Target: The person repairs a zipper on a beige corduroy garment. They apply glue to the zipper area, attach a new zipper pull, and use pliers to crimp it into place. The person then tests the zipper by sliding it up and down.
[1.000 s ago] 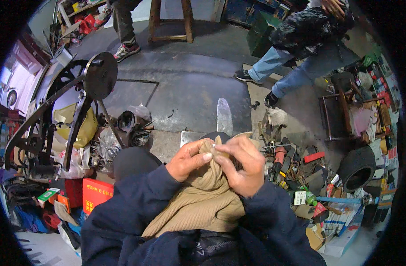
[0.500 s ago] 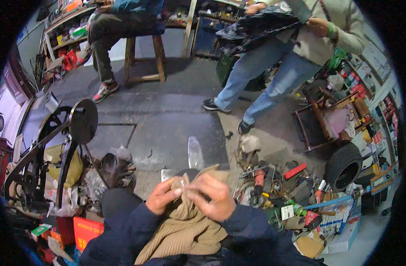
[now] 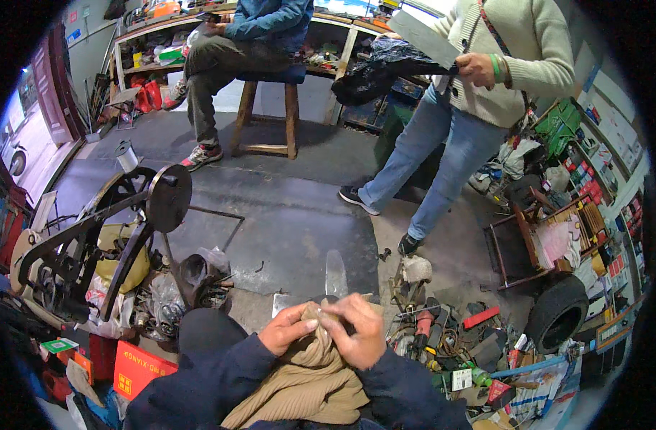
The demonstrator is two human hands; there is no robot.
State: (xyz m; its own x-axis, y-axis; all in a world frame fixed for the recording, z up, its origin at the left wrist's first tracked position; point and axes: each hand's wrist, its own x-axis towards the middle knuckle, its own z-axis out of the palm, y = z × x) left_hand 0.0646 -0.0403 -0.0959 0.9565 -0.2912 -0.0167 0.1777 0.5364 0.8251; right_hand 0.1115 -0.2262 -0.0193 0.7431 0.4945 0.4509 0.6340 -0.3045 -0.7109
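A tan ribbed knit garment point(image 3: 306, 387) lies bunched over my lap, its upper part gathered between my hands. My left hand point(image 3: 288, 331) pinches a fold of it, thumb on top. Close beside it, my right hand point(image 3: 358, 333) grips the same gathered edge, fingers bent and the tips nearly meeting the left thumb. Whatever small thing may sit between the fingertips is hidden. Just beyond my hands, a pale shoe-sole-shaped plate point(image 3: 336, 272) stands up from the floor area.
At left stands a black hand-cranked machine with a wheel point(image 3: 169, 199). Tools and scraps point(image 3: 443, 337) heap at right, near a tyre point(image 3: 557, 314) and a wooden chair point(image 3: 539, 236). One person sits on a stool point(image 3: 267, 118); another stands holding a grey sheet point(image 3: 425, 39).
The view has tilted upward, so the scene sits lower and more of both people shows. My fingers have drawn closer together on the knit fabric. The standing person's grey sheet has shifted.
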